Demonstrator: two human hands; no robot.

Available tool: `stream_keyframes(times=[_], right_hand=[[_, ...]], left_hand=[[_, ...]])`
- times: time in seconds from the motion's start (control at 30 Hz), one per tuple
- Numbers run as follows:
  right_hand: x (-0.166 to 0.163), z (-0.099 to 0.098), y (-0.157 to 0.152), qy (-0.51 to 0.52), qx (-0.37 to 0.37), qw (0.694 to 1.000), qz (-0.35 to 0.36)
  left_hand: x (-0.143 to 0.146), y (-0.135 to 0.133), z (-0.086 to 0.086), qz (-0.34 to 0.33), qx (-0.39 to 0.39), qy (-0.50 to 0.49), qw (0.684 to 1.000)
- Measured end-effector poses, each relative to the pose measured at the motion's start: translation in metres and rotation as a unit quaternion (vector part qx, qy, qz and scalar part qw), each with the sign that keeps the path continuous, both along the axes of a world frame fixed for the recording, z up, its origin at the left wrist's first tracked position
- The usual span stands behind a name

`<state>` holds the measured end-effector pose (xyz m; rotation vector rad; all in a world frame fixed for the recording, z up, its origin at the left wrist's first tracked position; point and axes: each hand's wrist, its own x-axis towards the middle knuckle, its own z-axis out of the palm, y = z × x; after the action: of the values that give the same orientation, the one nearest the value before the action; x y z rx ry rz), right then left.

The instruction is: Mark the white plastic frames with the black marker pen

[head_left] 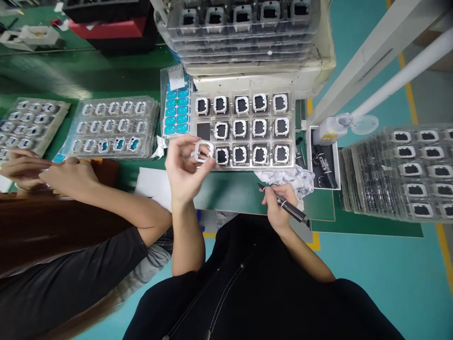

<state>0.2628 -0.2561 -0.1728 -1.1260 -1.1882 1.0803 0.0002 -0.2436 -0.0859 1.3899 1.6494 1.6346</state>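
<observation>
Head view: black pen in right hand points upper-left, tip toward tray.

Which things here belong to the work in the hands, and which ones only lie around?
In use: left hand holding white frame; right hand holding black pen; tray of frames before them.
Lying about: blue label sheet; crumpled cloth; tray stack at right.
</observation>
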Motion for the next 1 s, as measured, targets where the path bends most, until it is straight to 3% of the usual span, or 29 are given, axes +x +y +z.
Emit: stream_keyframes(times=[0.2,0.37,0.53,0.77,1.0], right_hand=[[0.001,0.007,0.001,-0.008,-0.002,1.0,-0.008],[0.0,0.011,0.002,-0.004,0.002,1.0,-0.011],[-0.002,0.014,0.002,-0.005,0.008,1.0,-0.02],[0.0,0.011,0.002,0.0,0.02,1.0,-0.005],[-0.002,0.01,0.001,0.006,0.071,0.994,0.082]], left_hand=[[0.056,-0.045,-0.016,-0.132,-0.104,-0.182,0.969],[0.074,-0.056,-0.04,-0.147,-0.162,-0.268,0.938],[0.085,-0.052,-0.06,-0.094,-0.188,-0.283,0.936],[0.092,-0.047,-0.065,-0.108,-0.192,-0.259,0.94],[0.097,-0.051,-0.072,-0.134,-0.157,-0.204,0.957]])
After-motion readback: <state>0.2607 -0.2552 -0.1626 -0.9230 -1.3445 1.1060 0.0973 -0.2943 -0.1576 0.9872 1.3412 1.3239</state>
